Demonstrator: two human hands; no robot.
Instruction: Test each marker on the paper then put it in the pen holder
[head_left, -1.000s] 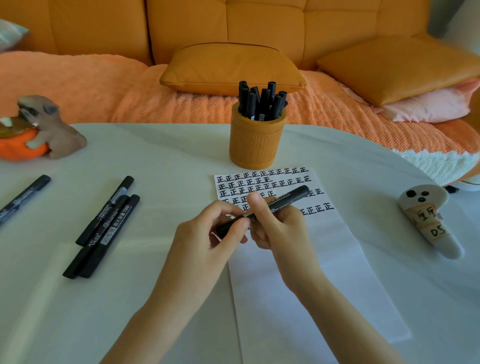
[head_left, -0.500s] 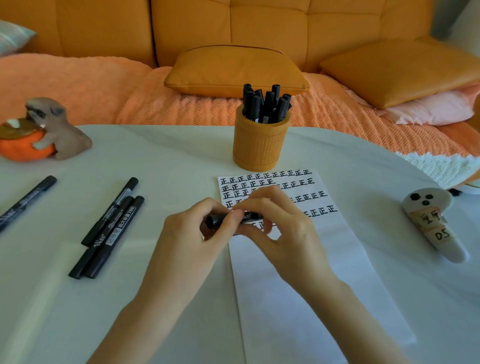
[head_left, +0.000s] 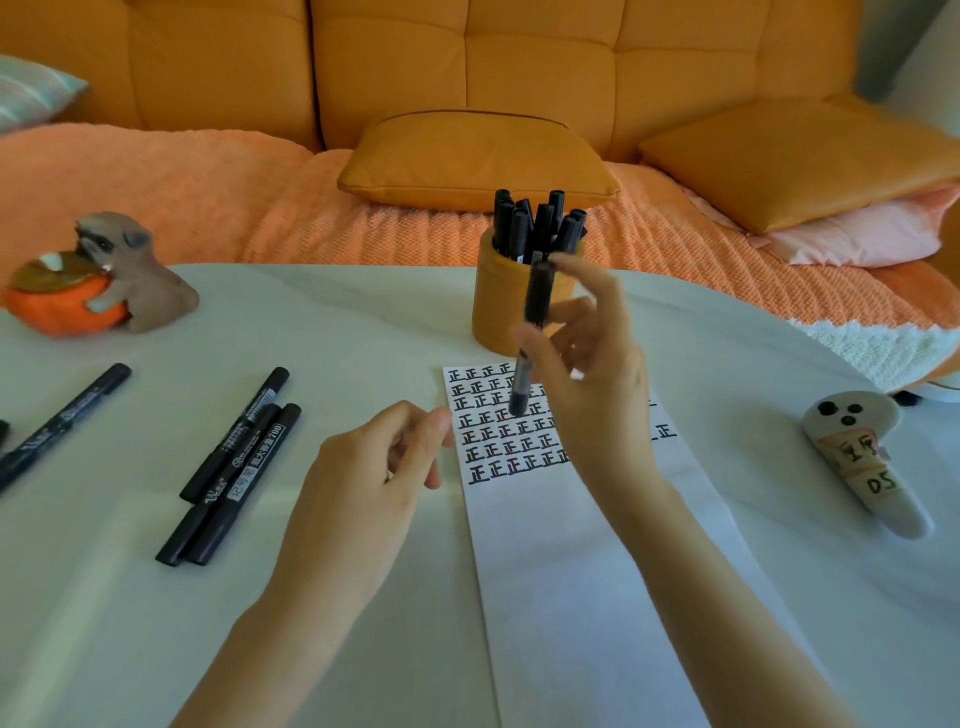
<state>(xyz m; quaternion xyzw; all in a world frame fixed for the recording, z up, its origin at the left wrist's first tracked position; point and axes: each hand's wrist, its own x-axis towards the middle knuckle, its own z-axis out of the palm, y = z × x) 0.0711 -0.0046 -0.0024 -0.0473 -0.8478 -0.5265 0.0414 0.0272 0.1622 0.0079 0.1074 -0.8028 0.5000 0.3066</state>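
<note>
Moved since half a second ago: both hands were joined on the marker (head_left: 532, 332) low over the paper (head_left: 571, 597). Now my right hand (head_left: 587, 395) alone has it, lifted and turned nearly upright, and my left hand (head_left: 374, 478) has let go.
Right fingers (head_left: 579, 278): thumb and fingertips clamped on the marker, the rest loosely spread behind it.
Marker: black and blurred, at the centre of the frame. Its top end overlaps the front of the pen holder (head_left: 496, 312) and its lower end shows against the written rows.
Left fingers (head_left: 410, 431): loosely curled, holding nothing, with the thumb tip just beside the paper's left edge.
Paper: long white strip running from the centre to the bottom edge. Its upper part is filled with rows of one black character, partly covered by my right wrist.
Pen holder: orange cup standing upright just above the paper's top edge.
Stored markers (head_left: 537, 223): black bunch standing in the pen holder.
Three markers (head_left: 234, 467): lying slanted and side by side, left of centre.
Lone marker (head_left: 65, 418): slanted, near the left edge.
Table (head_left: 337, 322): pale, with a rounded far edge.
Figurine (head_left: 104, 280): grey animal hugging an orange pumpkin, upper left.
Ghost-shaped thing (head_left: 857, 457): white with handwritten labels, at the right side.
Sofa (head_left: 519, 62): orange, across the top, with a cushion (head_left: 478, 156) behind the pen holder.
</note>
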